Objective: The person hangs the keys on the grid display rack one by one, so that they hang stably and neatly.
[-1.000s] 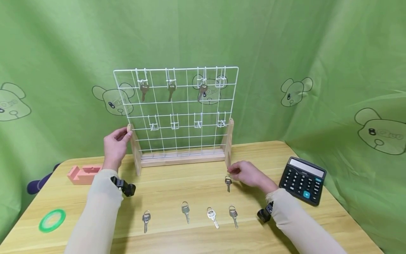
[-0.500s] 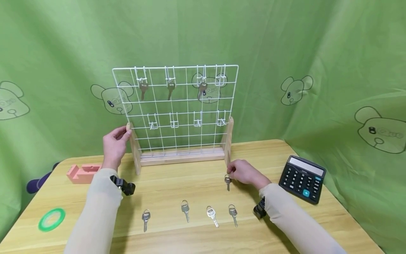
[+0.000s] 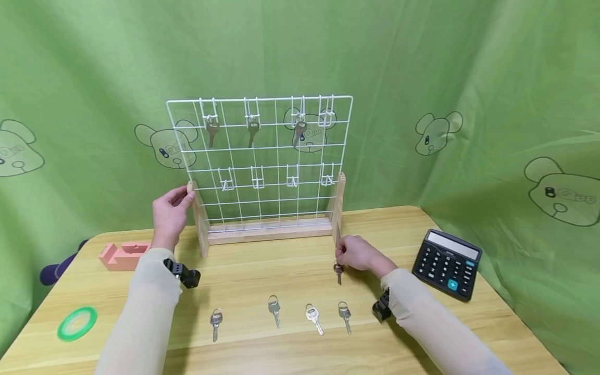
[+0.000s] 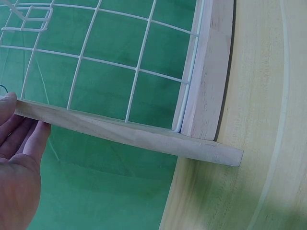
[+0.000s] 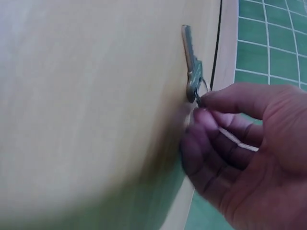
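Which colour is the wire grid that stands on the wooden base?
The wire grid is white; it shows best in the head view.

In the right wrist view, the blurred fingertips (image 5: 193, 149) of the right hand (image 5: 271, 158) partly hide the ringed end of the pinched key (image 5: 193, 72) — and that hand is cut off by the right edge, as the left hand (image 4: 19, 179) is by the left edge of its own wrist view. From the head, the left sleeve (image 3: 138, 307) covers part of the pink tape dispenser (image 3: 119, 259) and runs off the bottom. The calculator's (image 3: 447, 264) smaller lettering is unreadable — and how the hanging keys (image 3: 212, 133) attach is too small to tell.
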Motion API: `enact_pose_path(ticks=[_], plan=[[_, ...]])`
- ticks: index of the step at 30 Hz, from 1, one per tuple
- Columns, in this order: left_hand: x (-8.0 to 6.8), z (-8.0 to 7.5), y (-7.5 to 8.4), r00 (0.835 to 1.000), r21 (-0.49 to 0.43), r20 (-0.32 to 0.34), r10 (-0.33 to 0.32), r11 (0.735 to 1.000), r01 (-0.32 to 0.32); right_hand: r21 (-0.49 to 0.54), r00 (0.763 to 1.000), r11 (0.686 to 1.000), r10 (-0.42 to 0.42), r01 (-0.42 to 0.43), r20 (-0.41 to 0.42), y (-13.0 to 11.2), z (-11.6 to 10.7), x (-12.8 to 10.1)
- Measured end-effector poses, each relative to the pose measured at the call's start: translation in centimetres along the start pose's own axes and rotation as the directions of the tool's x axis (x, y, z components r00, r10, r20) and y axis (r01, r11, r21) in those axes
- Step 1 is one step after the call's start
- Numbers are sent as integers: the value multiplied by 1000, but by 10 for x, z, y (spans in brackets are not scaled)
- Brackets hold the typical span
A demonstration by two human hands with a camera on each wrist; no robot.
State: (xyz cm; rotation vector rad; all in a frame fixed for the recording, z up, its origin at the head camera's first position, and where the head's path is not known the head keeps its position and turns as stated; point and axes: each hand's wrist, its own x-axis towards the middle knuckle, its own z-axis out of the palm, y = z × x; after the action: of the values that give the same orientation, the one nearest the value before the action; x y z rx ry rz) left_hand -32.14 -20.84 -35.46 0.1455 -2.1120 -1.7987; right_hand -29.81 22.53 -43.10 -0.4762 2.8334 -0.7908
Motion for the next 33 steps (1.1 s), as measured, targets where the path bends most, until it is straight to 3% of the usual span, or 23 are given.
enact_pose_path(ticks=[5,9,21,33], plan=[[1,-1,2,1000,6,7,-10,1000,10,172,1000,985,-22,25,-20,2,-1,-1],[2,-2,2,1000,12,13,-15,1000,15,249,998,967,-38,47,-40,0,-4,-4],[0,-4,2,1000,17,21,-17,1000,17,347,993,931,-85,110,-85,-10,-6,-10],[-1,-2,0,1000,7,18,-10,1000,10,358,990,926,-79,116,-116,-26,-14,-15]])
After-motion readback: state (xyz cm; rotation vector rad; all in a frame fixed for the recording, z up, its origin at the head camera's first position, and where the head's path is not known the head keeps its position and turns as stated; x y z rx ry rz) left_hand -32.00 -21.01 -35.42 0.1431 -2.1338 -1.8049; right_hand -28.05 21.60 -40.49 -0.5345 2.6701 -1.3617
